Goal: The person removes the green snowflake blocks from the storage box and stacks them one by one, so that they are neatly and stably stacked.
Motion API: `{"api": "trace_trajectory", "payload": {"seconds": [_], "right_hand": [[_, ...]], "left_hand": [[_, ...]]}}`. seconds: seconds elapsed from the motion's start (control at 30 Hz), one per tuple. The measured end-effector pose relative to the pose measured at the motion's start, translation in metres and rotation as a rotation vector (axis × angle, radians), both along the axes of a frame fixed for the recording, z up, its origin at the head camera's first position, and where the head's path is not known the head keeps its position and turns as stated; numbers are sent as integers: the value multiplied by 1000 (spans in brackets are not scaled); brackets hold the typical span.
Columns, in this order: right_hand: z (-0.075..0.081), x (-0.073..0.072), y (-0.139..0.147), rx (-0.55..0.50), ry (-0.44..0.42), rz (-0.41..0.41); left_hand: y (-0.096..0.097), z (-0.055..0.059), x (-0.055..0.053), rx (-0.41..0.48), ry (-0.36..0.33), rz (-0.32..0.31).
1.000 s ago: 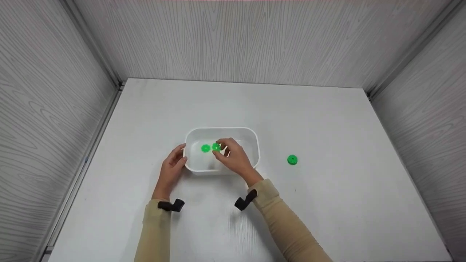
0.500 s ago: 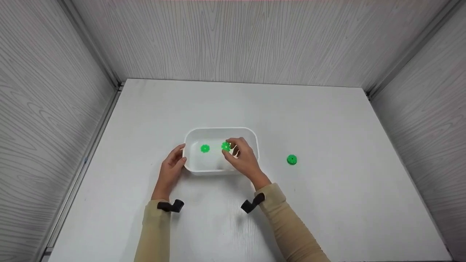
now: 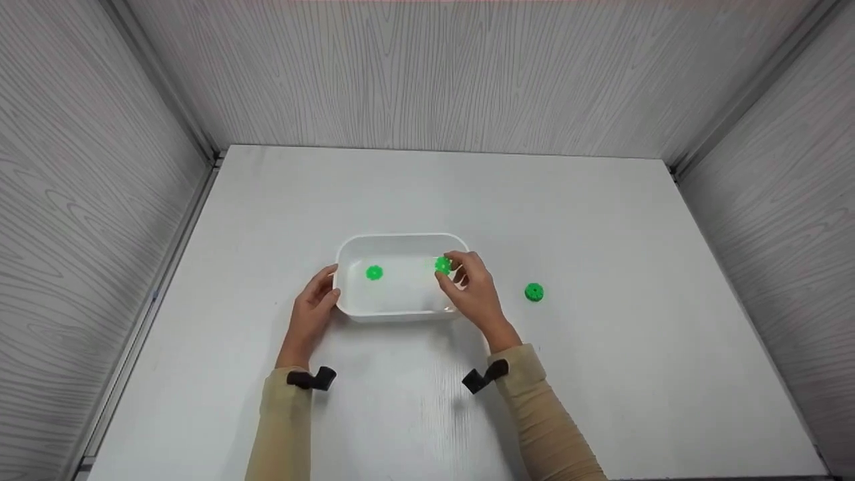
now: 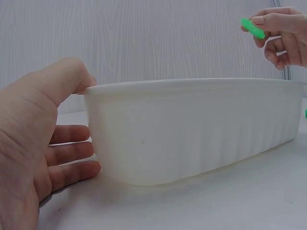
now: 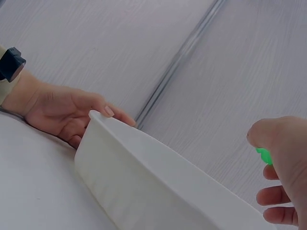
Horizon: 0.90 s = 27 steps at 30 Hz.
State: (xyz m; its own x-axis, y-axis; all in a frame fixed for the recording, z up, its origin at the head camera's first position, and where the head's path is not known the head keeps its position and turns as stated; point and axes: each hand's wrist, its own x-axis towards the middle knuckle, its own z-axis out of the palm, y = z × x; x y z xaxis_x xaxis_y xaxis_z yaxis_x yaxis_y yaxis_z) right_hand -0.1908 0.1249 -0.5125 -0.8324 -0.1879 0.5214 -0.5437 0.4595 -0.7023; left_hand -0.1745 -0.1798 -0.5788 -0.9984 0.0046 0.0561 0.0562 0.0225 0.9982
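Note:
My left hand (image 3: pixel 312 319) grips the left end of a white plastic tub (image 3: pixel 394 314), its thumb on the rim and its fingers against the outer wall. My right hand (image 3: pixel 475 288) pinches a small flower-shaped green plastic disc (image 3: pixel 442 265) between thumb and forefinger. In the left wrist view that disc (image 4: pixel 253 28) appears above the level of the tub's rim, tilted. The thumb hides most of it in the right wrist view. Another flower-shaped green disc (image 3: pixel 374 272) lies inside the tub, left of the middle.
Green pieces in a short stack (image 3: pixel 534 292) sit on the white table (image 3: pixel 601 374), right of the tub and beyond my right hand. Wood-grained panels (image 3: pixel 441 73) enclose the table at the back and both sides.
My right hand has moved right with the pinched disc, from beside the other disc to the tub's right end. My left hand has stayed on the tub.

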Motion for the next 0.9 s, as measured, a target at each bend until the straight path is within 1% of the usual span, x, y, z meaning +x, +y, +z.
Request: {"api": "trace_trajectory", "payload": {"seconds": [0.1, 0.2, 0.43, 0.67, 0.9], "right_hand": [[1, 2, 9, 1, 2, -33], [0, 4, 19, 4, -2, -69], [-6, 9, 40, -6, -35, -141], [-16, 14, 63, -9, -5, -166], [-23, 20, 90, -16, -10, -241]], "left_hand": [[-1, -2, 0, -19, 15, 9], [-1, -2, 0, -31, 10, 21], [4, 24, 10, -23, 2, -12], [3, 22, 9, 13, 28, -30], [3, 23, 9, -10, 28, -32]]}}
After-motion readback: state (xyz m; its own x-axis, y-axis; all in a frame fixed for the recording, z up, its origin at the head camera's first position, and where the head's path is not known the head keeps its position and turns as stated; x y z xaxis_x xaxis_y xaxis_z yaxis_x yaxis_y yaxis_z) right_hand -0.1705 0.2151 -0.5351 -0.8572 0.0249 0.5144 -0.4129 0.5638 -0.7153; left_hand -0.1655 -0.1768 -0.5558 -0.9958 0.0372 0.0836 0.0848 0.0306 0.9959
